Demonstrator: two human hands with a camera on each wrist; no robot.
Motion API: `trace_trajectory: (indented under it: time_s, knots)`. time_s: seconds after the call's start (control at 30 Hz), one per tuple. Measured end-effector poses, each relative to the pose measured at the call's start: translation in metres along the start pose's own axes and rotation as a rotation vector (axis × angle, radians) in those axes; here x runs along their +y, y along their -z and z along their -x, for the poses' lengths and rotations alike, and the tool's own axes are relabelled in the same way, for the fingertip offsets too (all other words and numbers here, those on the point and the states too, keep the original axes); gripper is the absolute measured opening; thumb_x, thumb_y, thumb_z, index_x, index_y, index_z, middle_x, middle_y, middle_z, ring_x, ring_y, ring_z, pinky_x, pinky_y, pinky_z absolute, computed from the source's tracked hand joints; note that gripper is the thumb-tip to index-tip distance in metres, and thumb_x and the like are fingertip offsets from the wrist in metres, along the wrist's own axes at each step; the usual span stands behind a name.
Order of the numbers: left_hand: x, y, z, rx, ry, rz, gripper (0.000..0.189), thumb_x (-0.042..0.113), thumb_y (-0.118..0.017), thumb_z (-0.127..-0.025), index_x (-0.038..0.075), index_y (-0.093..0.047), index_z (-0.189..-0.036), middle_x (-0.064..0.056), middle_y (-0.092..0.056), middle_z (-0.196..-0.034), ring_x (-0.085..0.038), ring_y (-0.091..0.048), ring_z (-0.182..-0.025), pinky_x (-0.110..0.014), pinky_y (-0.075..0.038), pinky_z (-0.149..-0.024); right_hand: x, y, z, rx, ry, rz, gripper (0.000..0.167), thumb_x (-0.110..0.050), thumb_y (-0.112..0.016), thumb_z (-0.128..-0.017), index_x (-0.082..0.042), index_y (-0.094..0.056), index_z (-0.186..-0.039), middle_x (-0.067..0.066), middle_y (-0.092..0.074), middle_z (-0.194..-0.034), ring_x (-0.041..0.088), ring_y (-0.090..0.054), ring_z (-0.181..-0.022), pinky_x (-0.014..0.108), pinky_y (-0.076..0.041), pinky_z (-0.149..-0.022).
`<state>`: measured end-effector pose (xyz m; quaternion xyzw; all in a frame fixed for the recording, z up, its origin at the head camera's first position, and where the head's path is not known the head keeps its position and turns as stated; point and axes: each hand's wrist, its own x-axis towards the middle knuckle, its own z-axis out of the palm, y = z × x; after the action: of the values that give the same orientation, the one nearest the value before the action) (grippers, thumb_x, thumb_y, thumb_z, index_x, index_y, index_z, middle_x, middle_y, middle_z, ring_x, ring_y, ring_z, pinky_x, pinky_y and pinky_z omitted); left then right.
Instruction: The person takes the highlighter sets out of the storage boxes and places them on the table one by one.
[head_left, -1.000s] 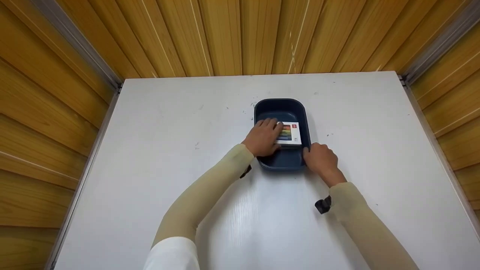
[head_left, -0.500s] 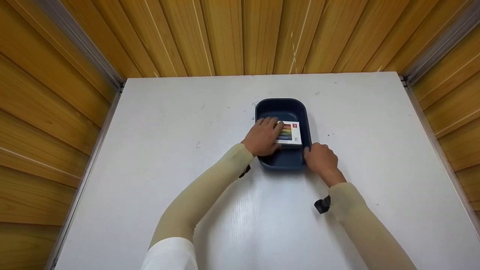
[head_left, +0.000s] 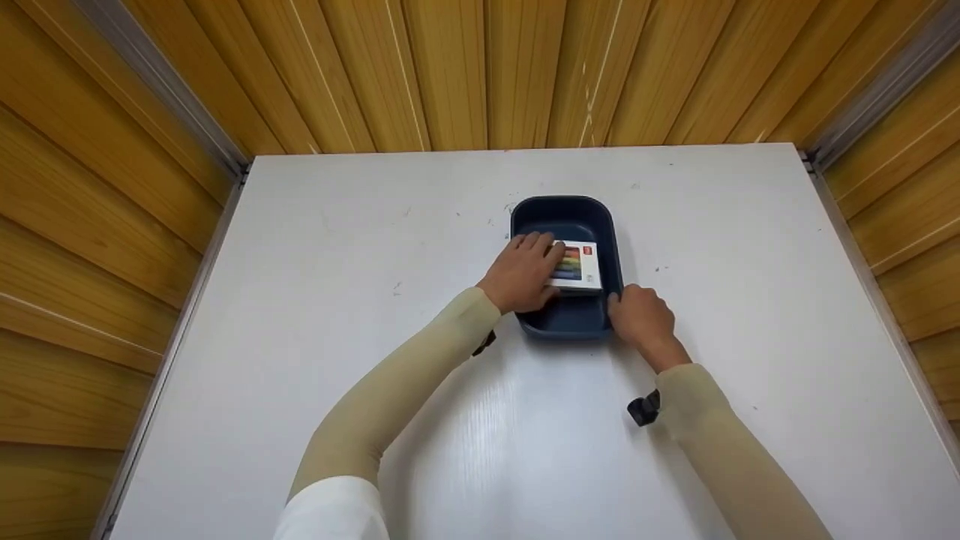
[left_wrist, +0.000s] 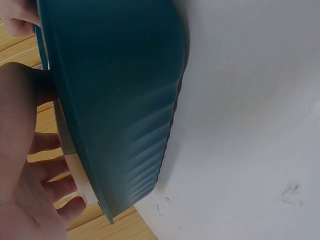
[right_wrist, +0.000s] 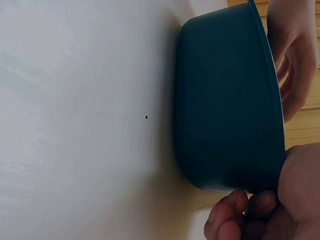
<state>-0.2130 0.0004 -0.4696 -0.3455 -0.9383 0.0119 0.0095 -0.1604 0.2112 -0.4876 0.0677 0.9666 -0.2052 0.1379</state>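
Observation:
A dark blue plastic bin (head_left: 566, 322) with rounded corners stands on the white table. Inside it, reaching up to its rim in the left wrist view, is a flat white box (head_left: 589, 277) with rainbow-coloured stripes on its face. My left hand (head_left: 521, 274) comes over the bin's left side and holds this box across, thumb at the near edge and fingers at the far one; its left end is hidden under the palm. At the bin's right front side my right hand (head_left: 643, 319) grips the rim, fingers curled against the outer wall (right_wrist: 225, 110).
The white table (head_left: 337, 247) bears small dark scuffs. Wood-patterned panels (head_left: 450, 75) rise behind it and at both sides, with grey metal posts at the back corners. A small black device (head_left: 643, 409) sits at the right wrist.
My left hand and the white box have shifted very slightly left and away from me. The right hand and the bin stay almost where they were.

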Motion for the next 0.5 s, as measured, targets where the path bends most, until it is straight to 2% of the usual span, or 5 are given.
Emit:
trace_trajectory:
  time_s: [0.5]
  knots:
    - [-0.0033,0.0064,0.0069,-0.019,0.003,0.003,0.064,0.048,-0.052,-0.094,0.013,-0.035,-0.145,-0.009,-0.042,-0.144,-0.024,-0.04,-0.133,-0.04,-0.031,-0.115,0.0004,-0.0001,0.0006,-0.002,-0.001,-0.016,0.042,-0.027,-0.037,-0.101,0.007,-0.062,-0.102,0.027,-0.065,-0.097,0.03,-0.06,-0.075,0.041,-0.045,-0.059]
